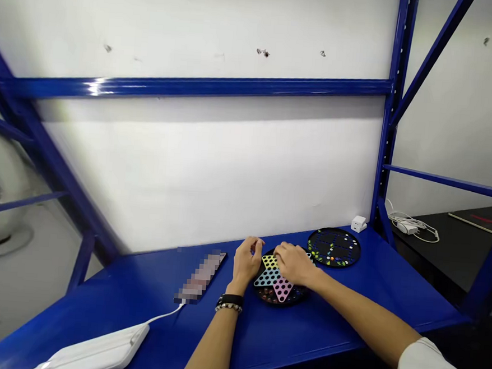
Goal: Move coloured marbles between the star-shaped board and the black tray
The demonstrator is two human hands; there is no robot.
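Observation:
A round black Chinese checkers board (282, 289) with a pastel star full of holes lies on the blue shelf. Several small dark reddish marbles seem to sit along its near rim. My left hand (247, 262) is at the board's left edge, fingers curled in toward the thumb; what they hold, if anything, is hidden. Over the upper right part of the star, my right hand (294, 264) has its fingers drawn together and pointing down; its fingertips are partly hidden. A black round lid (323, 249) with coloured dots and leaf prints lies behind, to the right.
A blurred-out phone (200, 278) lies left of my hands, joined by a white cable to a white power strip or charger (99, 349). A white plug adapter (358, 224) stands at the back right. Blue rack posts and a white wall enclose the shelf (303, 334).

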